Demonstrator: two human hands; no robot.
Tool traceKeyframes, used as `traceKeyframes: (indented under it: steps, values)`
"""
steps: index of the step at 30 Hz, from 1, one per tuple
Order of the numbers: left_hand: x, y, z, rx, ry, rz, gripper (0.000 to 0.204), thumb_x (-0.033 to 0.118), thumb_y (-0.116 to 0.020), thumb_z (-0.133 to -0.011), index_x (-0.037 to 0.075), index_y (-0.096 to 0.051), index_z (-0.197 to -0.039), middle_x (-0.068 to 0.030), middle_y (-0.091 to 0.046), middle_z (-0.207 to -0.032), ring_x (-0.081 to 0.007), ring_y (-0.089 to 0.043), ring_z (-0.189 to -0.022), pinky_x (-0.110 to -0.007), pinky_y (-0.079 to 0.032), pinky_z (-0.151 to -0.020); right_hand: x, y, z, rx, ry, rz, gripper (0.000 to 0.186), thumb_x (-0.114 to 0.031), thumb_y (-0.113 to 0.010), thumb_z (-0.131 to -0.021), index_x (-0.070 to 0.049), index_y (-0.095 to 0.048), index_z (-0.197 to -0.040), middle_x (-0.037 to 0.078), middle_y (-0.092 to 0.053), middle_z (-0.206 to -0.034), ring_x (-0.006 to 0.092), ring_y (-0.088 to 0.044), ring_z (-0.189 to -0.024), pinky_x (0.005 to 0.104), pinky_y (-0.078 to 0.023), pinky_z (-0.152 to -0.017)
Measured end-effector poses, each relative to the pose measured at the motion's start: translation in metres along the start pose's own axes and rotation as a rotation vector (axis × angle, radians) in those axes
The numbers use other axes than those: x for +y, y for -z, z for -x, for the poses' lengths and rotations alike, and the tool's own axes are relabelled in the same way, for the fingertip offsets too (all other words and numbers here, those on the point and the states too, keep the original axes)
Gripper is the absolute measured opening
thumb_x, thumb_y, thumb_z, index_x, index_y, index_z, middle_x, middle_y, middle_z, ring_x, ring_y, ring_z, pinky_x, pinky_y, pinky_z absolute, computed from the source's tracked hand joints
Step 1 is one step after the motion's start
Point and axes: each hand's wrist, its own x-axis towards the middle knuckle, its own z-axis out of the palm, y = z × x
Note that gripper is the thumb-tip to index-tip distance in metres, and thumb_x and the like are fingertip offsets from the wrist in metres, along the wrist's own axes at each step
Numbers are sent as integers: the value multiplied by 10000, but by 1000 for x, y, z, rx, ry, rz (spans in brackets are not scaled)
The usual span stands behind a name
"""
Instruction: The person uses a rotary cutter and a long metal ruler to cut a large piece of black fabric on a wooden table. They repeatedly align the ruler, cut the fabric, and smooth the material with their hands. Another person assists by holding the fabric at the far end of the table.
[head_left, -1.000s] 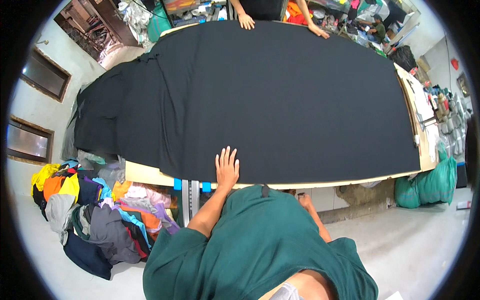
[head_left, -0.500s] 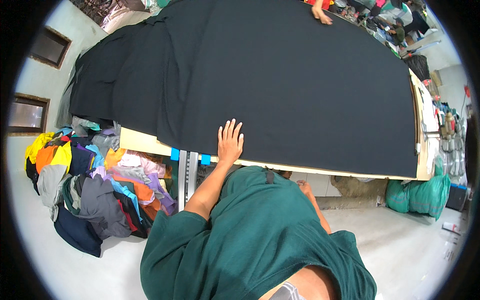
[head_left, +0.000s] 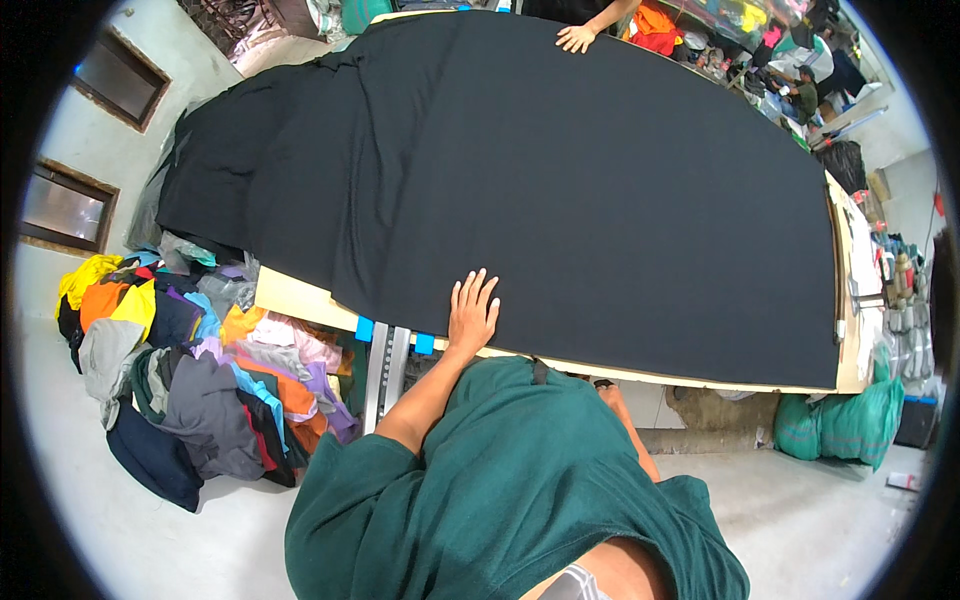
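Note:
A wide sheet of black fabric (head_left: pixel 600 200) covers most of a pale wooden table (head_left: pixel 285 295), lying smooth on the right and creased toward the left. My left hand (head_left: pixel 474 315) rests flat near its front edge, fingers apart, holding nothing. My right hand (head_left: pixel 607 393) is low at the table's front edge beside my green shirt; its fingers look curled, and what they hold, if anything, is hidden. Across the table, a co-worker's hand (head_left: pixel 577 36) lies spread on the far edge of the fabric.
A large heap of coloured garments (head_left: pixel 200 420) sits at front left beside a metal rail (head_left: pixel 383 375) with blue fittings (head_left: pixel 424 344). Green sacks (head_left: pixel 840 430) stand on the floor at right. Another person (head_left: pixel 802 95) is among piled goods at back right; windows (head_left: pixel 70 205) line the left wall.
The view has tilted and shifted. The co-worker's hands, both seen earlier on the far edge, have moved; one now shows there. My left hand is still flat on the fabric.

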Motion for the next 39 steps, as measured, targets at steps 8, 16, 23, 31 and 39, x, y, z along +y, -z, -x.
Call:
traceKeyframes:
  steps: [8, 16, 23, 31, 39]
  values:
    - [-6, 20, -22, 176, 283, 487, 426, 234, -570, -1068, 59, -582, -1457, -173, -606, -1467, -369, -546, -1375, -463, -414, -1181, -1, 6, -11, -14, -27, -125, 403, -224, -605, -974, 124, -720, -1140, 280, -760, -965, 360, -734, -910, 479, -552, -845]
    - [4, 78, -85, 428, 548, 798, 629, 397, -476, -1134, 56, -362, -1650, -219, -411, -1670, -379, -388, -1550, -429, -325, -1264, -9, 21, -17, -9, -49, -144, 392, -219, -605, -972, 118, -723, -1134, 277, -758, -961, 355, -733, -909, 480, -551, -844]
    - [-25, 82, -97, 611, 715, 1037, 823, 577, -343, -1136, -7, -162, -1688, -220, -199, -1757, -313, -209, -1628, -379, -175, -1318, -26, 45, -34, -23, -31, -142, 383, -214, -606, -971, 114, -725, -1128, 275, -757, -958, 351, -732, -909, 481, -550, -843]
    - [-8, 94, 35, 890, 1068, 1028, 742, 464, -429, -1143, -65, -288, -1644, -201, -304, -1727, -293, -311, -1585, -382, -237, -1293, -44, 55, -67, -17, -81, -221, 372, -208, -606, -969, 108, -728, -1122, 272, -756, -954, 347, -731, -908, 482, -549, -842]
    - [-22, 124, 213, 1108, 1328, 837, 522, 356, -501, -1121, -57, -578, -1433, -161, -618, -1367, -245, -592, -1291, -396, -447, -1157, -67, 58, -85, -12, -142, -295, 362, -203, -606, -968, 103, -730, -1115, 269, -754, -950, 342, -730, -907, 483, -548, -841]
